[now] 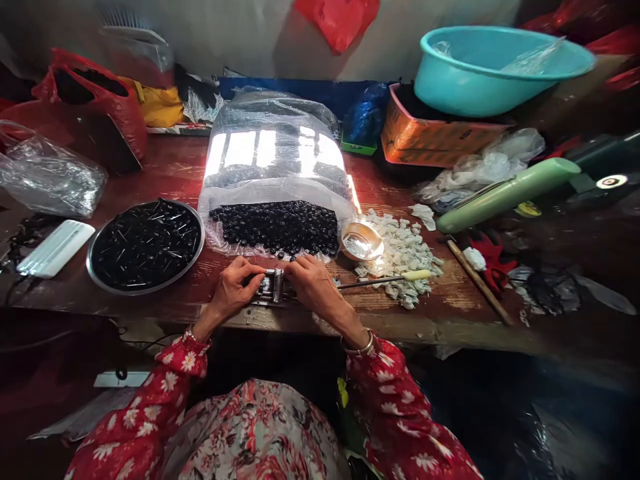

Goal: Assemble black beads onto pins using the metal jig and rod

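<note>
Both my hands sit at the front edge of a reddish wooden table (165, 177), gripping a small metal clamp-like jig (274, 288) between them. My left hand (235, 288) holds its left end and my right hand (315, 285) its right end. A thin metal rod with a yellow handle (385, 281) lies just right of my right hand, on or near a pile of white chips (400, 257). Behind my hands, a clear plastic bag (274, 160) holds many dark beads (277, 228). Part of the jig is hidden by my fingers.
A steel tray of black beads and pins (145, 247) stands left, with a white comb-like strip (55, 248) beyond it. A small round bowl (361, 241) sits by the chips. A teal basin (490, 70) rests on an orange box (440, 130) at the back right.
</note>
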Motion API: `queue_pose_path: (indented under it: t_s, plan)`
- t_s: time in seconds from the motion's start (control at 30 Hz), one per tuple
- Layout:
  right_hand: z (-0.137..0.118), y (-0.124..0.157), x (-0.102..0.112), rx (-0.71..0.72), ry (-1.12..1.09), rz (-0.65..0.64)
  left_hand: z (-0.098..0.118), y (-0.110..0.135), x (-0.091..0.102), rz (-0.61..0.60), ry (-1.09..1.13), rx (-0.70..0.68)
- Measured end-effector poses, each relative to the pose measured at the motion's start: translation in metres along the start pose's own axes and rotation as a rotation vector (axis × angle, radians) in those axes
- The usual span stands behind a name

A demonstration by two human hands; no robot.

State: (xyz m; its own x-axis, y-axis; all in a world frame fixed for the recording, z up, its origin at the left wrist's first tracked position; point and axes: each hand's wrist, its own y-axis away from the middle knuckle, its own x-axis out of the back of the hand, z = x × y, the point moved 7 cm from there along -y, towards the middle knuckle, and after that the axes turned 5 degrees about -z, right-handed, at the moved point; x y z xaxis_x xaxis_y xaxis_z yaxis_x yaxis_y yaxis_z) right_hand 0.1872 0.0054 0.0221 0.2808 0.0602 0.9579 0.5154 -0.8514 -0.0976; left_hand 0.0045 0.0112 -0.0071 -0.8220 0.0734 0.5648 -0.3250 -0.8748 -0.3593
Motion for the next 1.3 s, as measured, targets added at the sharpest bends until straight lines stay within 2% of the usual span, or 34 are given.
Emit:
queue_pose_path:
  t_s: [0.23, 0.43, 0.67, 0.87, 0.97, 1.1, 1.17, 1.2, 1.23, 1.3]
  plan:
    - [-0.010, -0.001, -0.008, -0.014, 0.108, -0.042, -0.002, 0.001, -0.001, 0.012, 0.019, 0.000]
    - [-0.013, 0.009, -0.003, -0.015, 0.087, 0.022, -0.003, 0.002, -0.002, 0.007, 0.014, 0.002]
    - [-0.023, 0.020, -0.010, 0.020, 0.051, 0.003, -0.001, 0.002, 0.000, 0.012, 0.017, -0.006]
    - [-0.020, 0.027, -0.009, 0.041, -0.004, 0.058, 0.001, 0.001, 0.001, 0.017, 0.010, -0.023]
    - [-0.001, 0.039, 0.007, -0.020, -0.034, 0.194, 0.002, 0.001, 0.002, 0.033, 0.016, -0.050]
    - [0.058, 0.072, 0.036, -0.241, 0.080, 0.381, 0.006, 0.004, 0.007, 0.093, -0.008, -0.122]
    - [0.092, 0.095, 0.045, -0.394, 0.272, 0.389, 0.009, 0.007, 0.009, 0.110, -0.063, -0.142]
    - [0.107, 0.107, 0.046, -0.461, 0.371, 0.353, 0.011, 0.008, 0.010, 0.113, -0.103, -0.152]
    - [0.119, 0.118, 0.046, -0.499, 0.444, 0.306, 0.015, 0.010, 0.010, 0.109, -0.148, -0.165]
    - [0.130, 0.137, 0.043, -0.478, 0.507, 0.234, 0.023, 0.010, 0.007, 0.074, -0.238, -0.193]
